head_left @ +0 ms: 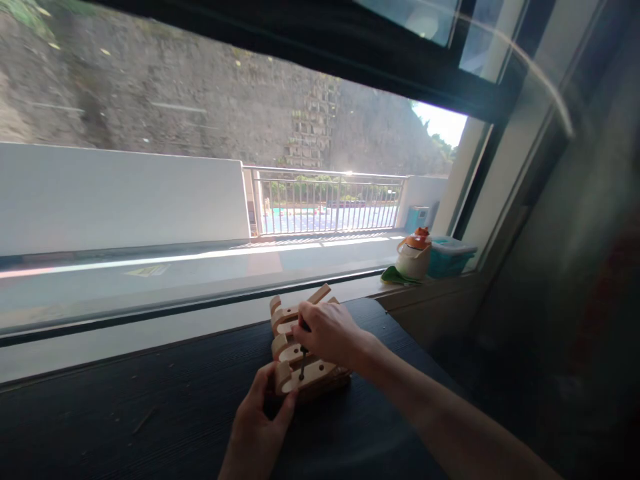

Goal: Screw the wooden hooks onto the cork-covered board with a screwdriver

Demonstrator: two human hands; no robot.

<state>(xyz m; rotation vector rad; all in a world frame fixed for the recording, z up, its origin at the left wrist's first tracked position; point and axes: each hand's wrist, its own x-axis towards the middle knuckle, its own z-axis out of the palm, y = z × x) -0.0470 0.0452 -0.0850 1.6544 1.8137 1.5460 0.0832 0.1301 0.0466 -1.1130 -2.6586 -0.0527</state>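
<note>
A light wooden assembly (293, 347) made of several slotted, curved pieces stands on the dark table (125, 413) near the window. My left hand (260, 427) grips its near lower corner, thumb and fingers closed on the wood. My right hand (327, 333) rests over its top, fingers closed on a thin dark tool (303, 363) whose shaft points down into a hole in the nearest piece. The far side of the assembly is hidden behind my right hand.
A wide window runs behind the table, with a pale sill (150, 327) below it. At the sill's right end stand a white pot with an orange lid (415, 253), a teal box (447, 257) and a green leaf-shaped item (395, 275). A dark wall rises on the right.
</note>
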